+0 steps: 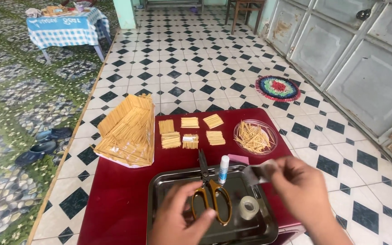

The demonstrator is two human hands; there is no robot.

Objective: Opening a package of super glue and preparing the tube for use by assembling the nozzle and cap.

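The left hand (180, 218) curls its fingers at the yellow-handled scissors (210, 190) lying in the steel tray (159, 190), touching the handle loop. The right hand (302, 190) pinches a small grey strip (258, 172) between thumb and fingertips, above the tape roll (249, 208)

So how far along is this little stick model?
One stick structure already stands on the red table, beside six small flat stick panels. In hand: the left hand is at the yellow-handled scissors in the metal tray; the right hand pinches a strip of tape. A dish of loose sticks remains unused.
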